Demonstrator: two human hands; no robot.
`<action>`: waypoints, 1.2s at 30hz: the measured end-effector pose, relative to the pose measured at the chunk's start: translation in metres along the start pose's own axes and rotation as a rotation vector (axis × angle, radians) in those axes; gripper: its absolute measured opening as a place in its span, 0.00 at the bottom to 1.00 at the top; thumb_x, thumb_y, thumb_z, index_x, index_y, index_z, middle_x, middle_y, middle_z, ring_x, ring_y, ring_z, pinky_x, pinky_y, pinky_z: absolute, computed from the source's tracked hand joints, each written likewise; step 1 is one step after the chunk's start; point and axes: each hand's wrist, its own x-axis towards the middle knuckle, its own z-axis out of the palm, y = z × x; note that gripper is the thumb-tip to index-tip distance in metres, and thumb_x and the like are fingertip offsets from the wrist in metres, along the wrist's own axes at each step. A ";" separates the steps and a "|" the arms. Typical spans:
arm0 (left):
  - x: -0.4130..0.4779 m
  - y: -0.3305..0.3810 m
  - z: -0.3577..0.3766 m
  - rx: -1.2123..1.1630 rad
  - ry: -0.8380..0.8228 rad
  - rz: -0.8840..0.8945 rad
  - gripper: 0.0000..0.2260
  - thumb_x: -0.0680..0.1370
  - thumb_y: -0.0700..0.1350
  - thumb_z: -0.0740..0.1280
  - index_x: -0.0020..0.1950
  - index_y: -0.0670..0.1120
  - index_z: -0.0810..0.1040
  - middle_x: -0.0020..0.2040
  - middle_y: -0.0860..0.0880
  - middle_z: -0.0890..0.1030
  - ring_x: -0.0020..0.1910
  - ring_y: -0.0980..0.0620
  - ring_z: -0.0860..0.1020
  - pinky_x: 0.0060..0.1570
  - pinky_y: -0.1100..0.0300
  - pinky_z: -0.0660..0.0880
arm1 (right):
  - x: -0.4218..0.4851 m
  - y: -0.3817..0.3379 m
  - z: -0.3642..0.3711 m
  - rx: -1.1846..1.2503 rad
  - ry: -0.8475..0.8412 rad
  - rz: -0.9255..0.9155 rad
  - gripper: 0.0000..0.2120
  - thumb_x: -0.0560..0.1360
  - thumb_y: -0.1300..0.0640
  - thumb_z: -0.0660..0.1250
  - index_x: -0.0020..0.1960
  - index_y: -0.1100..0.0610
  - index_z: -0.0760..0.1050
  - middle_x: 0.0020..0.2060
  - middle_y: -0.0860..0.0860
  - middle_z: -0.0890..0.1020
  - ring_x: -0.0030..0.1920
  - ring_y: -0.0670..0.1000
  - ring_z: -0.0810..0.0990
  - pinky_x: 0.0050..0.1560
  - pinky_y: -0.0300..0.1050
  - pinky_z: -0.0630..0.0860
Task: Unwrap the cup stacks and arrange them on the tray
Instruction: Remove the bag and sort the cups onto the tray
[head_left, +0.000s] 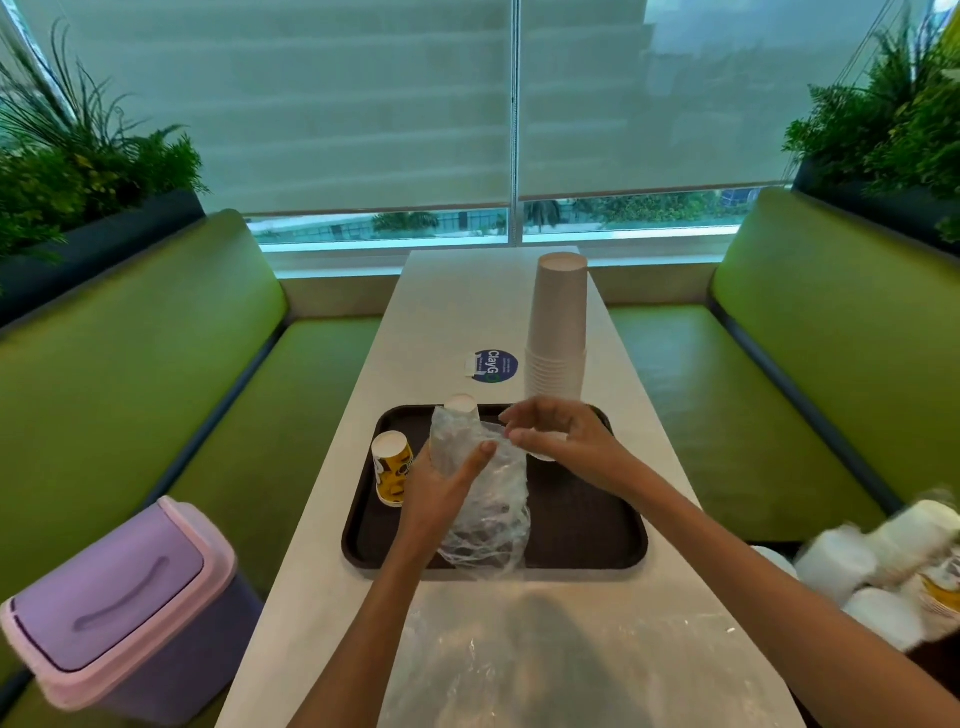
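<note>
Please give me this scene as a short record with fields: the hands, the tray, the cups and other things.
left hand: holds the wrapped cup stack over the tray
right hand: pinches the plastic wrap near its top
yellow cup stack: upside down, tray's left side
tall white stack: unwrapped, upside down, base hidden
bin: purple, left of table

Tray (582, 525): right half bare, reachable from the near and right sides. Centre is taken by the wrapped cup stack (467, 447), gripped by the left hand (441, 486); the right hand (558, 436) pinches its wrap up top. Yellow printed cup stack (390, 467) stands at the tray's left edge, narrow gap to the left hand. Tall white cup stack (558, 332) blocks the far right corner. Loose plastic sheet (519, 665) covers the near table.
</note>
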 end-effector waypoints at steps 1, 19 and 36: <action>-0.001 0.001 -0.001 0.000 -0.014 0.000 0.33 0.65 0.64 0.71 0.63 0.47 0.75 0.56 0.51 0.81 0.56 0.54 0.79 0.54 0.60 0.75 | -0.005 0.000 0.001 0.013 -0.026 0.010 0.08 0.73 0.61 0.72 0.51 0.55 0.79 0.46 0.54 0.84 0.47 0.50 0.82 0.53 0.41 0.78; -0.035 -0.010 -0.003 -0.140 0.007 -0.204 0.31 0.71 0.62 0.64 0.68 0.45 0.68 0.61 0.47 0.77 0.57 0.51 0.78 0.52 0.60 0.77 | -0.026 0.021 0.016 0.099 0.421 0.064 0.08 0.74 0.63 0.70 0.37 0.57 0.77 0.32 0.48 0.80 0.33 0.40 0.76 0.39 0.33 0.73; -0.039 -0.023 -0.017 -0.178 0.093 -0.096 0.04 0.75 0.41 0.69 0.49 0.45 0.79 0.49 0.44 0.82 0.51 0.44 0.81 0.48 0.51 0.79 | -0.053 0.008 -0.003 0.137 0.343 0.190 0.23 0.75 0.35 0.59 0.56 0.53 0.70 0.47 0.51 0.79 0.44 0.46 0.80 0.44 0.35 0.76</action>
